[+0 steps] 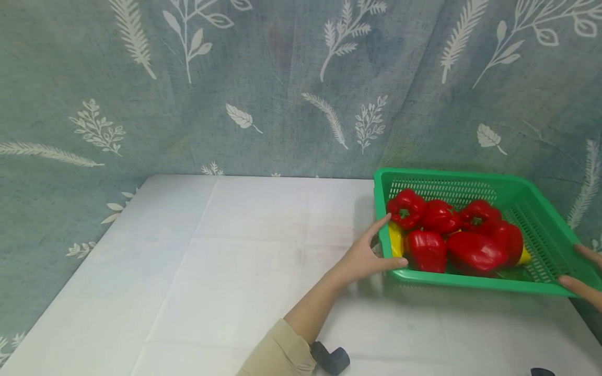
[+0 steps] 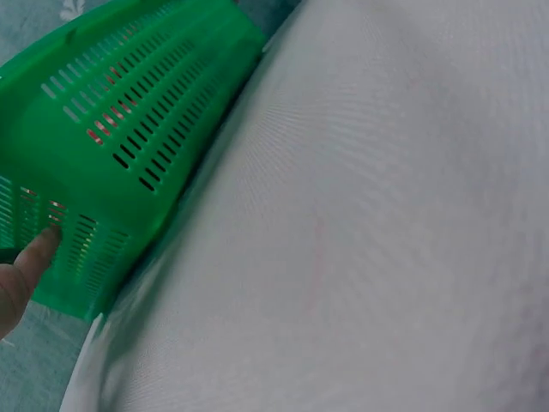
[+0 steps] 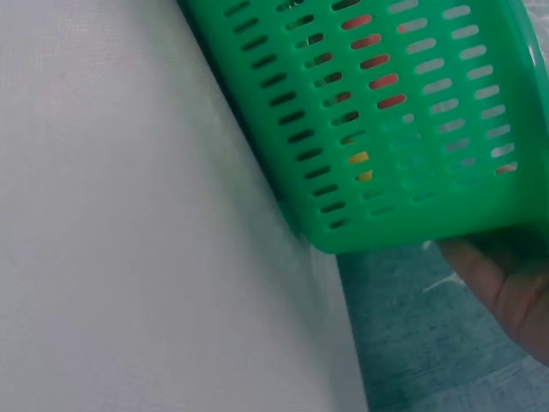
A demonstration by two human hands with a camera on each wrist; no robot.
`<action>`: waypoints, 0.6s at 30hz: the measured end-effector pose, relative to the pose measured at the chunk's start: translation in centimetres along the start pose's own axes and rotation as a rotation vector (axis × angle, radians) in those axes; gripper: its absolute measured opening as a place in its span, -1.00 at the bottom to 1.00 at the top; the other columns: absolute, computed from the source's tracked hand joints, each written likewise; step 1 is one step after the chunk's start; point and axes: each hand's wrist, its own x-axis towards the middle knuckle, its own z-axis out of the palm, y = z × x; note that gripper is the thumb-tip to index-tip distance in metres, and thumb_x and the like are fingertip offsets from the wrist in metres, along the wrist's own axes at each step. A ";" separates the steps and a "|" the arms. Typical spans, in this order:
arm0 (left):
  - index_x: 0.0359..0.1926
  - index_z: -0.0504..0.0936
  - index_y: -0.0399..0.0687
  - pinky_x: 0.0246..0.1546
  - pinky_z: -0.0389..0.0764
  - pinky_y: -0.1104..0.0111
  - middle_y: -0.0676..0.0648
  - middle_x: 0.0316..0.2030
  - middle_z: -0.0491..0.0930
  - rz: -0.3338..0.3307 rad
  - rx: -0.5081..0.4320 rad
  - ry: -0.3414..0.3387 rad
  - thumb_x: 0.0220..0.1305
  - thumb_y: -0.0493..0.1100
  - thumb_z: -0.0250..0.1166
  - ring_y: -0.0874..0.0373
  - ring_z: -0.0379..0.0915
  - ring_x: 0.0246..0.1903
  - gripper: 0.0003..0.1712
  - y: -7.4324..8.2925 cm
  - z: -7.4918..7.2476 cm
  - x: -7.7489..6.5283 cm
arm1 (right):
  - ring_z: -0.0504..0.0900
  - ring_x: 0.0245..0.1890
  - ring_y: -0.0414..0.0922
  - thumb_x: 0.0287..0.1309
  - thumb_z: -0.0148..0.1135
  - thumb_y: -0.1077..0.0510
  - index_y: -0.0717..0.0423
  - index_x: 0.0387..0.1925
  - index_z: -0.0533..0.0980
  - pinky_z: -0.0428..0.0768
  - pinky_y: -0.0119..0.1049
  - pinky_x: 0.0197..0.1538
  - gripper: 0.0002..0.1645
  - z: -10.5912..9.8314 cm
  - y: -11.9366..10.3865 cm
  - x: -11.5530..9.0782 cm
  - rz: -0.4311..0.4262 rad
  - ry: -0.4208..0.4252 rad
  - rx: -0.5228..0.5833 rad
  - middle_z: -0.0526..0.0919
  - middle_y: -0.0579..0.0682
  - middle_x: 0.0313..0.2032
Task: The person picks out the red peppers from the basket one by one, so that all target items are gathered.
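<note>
Green basket [image 1: 470,282] is sitting at the far right of the white desk [image 1: 235,271], its back rim running along the far edge and its right end reaching the right edge. Right-wrist view: a lower basket corner is meeting the desk edge, and the right hand [image 3: 510,296] is working past that edge. So room is running out at right and back. Leftward, a broad stretch of desk is extending to the left edge; a smaller strip is showing in front of the near rim. Leaf-print cloth [image 1: 282,94] is hanging behind the far edge. Left hand [image 1: 364,258] is gripping the basket's near-left corner, thumb and forefinger spreading wide, thumb lying on the near rim. Right hand is holding the right end, partly cropped in the head view. Can't tell whether the base is bearing fully on the desk. Counts: one basket, two hands, six red peppers [image 1: 441,215] showing inside, bunching toward the left; yellow pieces [image 1: 396,240] are peeking out at both ends of the pile, at least two, mostly hidden. One tan sleeve [image 1: 279,355] is entering from below, two dark pieces [image 1: 331,359] showing low in frame.
</note>
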 end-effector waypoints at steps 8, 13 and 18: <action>0.38 0.11 0.55 0.15 0.44 0.22 0.21 0.39 0.09 0.018 -0.105 -0.015 0.10 -0.06 0.35 0.09 0.12 0.33 -0.11 -0.4 -0.2 0.1 | 0.21 0.36 -0.10 0.26 0.17 0.07 -0.13 0.46 -0.03 0.43 -0.10 0.21 -0.15 0.6 0.8 -0.6 -0.092 0.067 0.150 -0.04 0.25 0.44; 0.37 0.12 0.57 0.08 0.49 0.30 0.22 0.38 0.07 0.012 -0.142 -0.033 0.12 -0.09 0.34 0.06 0.12 0.32 -0.12 -0.6 -0.2 0.1 | 0.32 0.01 -0.55 0.27 -0.02 0.40 -0.17 0.46 -0.01 0.42 -0.78 -0.36 -0.16 1.0 1.1 -1.1 -0.098 -0.047 0.699 0.03 -0.17 0.39; 0.36 0.13 0.57 0.05 0.51 0.33 0.21 0.38 0.07 0.001 -0.170 -0.032 0.12 -0.12 0.34 0.02 0.14 0.31 -0.12 -0.6 -0.1 0.0 | 0.12 0.23 -0.52 0.28 -0.01 0.35 -0.22 0.46 -0.03 0.32 -0.84 -0.19 -0.17 1.4 1.1 -1.3 -0.070 -0.011 0.571 0.01 -0.30 0.37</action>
